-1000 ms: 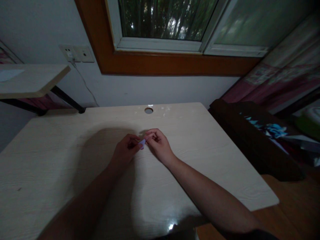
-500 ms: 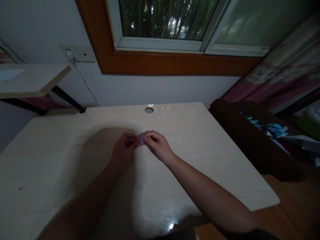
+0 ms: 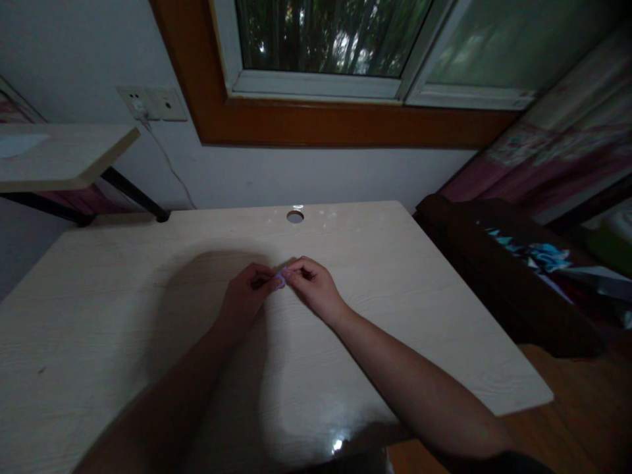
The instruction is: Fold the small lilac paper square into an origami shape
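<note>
A small pale lilac piece of folded paper (image 3: pixel 281 278) is pinched between my two hands over the middle of a light wooden desk (image 3: pixel 123 316). My left hand (image 3: pixel 245 294) has its fingers curled and grips the paper's left side. My right hand (image 3: pixel 312 286) meets it fingertip to fingertip and pinches the right side. Most of the paper is hidden by the fingers.
A round cable hole (image 3: pixel 295 216) sits near the desk's far edge. A dark tray (image 3: pixel 503 263) with blue paper scraps (image 3: pixel 538 253) lies to the right. A raised shelf (image 3: pixel 59 155) stands at the left, wall sockets (image 3: pixel 151 104) and a window (image 3: pixel 320 39) behind.
Both hands shifted slightly closer together and a little away from me. The paper shows less than a second ago; the fingers cover more of it.
</note>
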A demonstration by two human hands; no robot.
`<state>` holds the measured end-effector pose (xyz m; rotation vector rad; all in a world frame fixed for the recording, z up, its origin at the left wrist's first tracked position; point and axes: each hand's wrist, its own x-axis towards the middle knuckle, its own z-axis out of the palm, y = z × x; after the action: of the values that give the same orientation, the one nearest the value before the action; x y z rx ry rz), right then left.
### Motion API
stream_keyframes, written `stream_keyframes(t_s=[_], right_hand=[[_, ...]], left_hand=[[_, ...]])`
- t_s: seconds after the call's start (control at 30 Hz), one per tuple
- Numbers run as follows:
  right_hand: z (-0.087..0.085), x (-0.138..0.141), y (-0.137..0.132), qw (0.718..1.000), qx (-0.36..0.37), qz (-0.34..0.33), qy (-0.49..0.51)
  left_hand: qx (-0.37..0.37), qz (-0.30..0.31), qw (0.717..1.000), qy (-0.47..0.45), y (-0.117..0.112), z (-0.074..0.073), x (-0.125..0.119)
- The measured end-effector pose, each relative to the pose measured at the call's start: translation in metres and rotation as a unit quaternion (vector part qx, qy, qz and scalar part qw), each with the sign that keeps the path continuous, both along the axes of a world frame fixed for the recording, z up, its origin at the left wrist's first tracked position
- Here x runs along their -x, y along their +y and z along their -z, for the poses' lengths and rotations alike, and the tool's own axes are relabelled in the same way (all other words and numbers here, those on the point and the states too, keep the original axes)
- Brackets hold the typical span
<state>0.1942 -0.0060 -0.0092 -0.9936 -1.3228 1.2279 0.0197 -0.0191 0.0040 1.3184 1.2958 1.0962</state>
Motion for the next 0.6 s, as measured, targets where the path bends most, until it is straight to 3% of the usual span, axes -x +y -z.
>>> stream_keyframes(t_s=[0.27,0.6], right_hand=[[0.0004,-0.0017,-0.0004,1.0,-0.015,0.011,-0.016],[-0.0042,-0.0026,-0.0006,0.999,-0.016,-0.001,-0.029]], left_hand=[[0.024,0.064,0.997,0.043,-0.0005,-0.0005,0.0034],[0.019,0.058,0.997,0.043,-0.0033,-0.0055,0.0012]])
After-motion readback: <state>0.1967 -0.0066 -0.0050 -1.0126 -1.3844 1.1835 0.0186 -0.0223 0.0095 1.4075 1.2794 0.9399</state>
